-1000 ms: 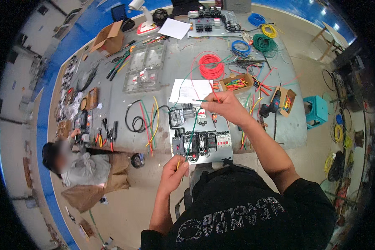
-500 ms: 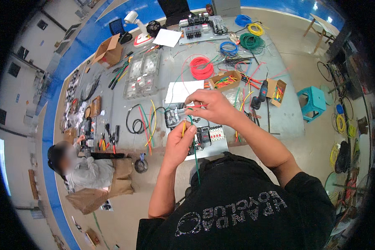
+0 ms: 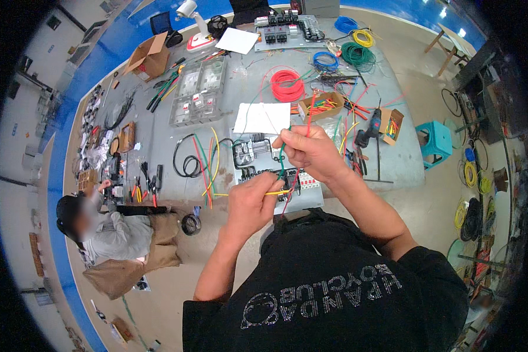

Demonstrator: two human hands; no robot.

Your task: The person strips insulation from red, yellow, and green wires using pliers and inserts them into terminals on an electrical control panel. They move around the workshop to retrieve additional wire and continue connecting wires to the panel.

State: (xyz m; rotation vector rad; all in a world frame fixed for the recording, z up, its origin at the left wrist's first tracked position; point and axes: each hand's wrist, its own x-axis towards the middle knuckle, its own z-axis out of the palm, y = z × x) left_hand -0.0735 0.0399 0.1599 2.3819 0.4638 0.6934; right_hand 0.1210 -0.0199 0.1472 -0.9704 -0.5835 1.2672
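Observation:
My left hand is closed around a yellow wire, which sticks out on both sides of the fist. Between finger and thumb, my right hand pinches a green wire, whose lower part runs down to the left fingertips. A red wire also passes through the right hand and shows above and below it. Under both hands lies a light mounting plate with black electrical parts and a row of white breakers with red switches. My hands cover part of that plate.
Behind the hands lie a white sheet, a red wire coil and a carton of coloured wire pieces. A power drill rests at right. Loose wires lie at left, and another person sits there. A blue stool stands right.
My right hand has moved right and slightly down, and the green wire now stretches between both hands. The yellow wire has turned from upright to nearly level in my left hand.

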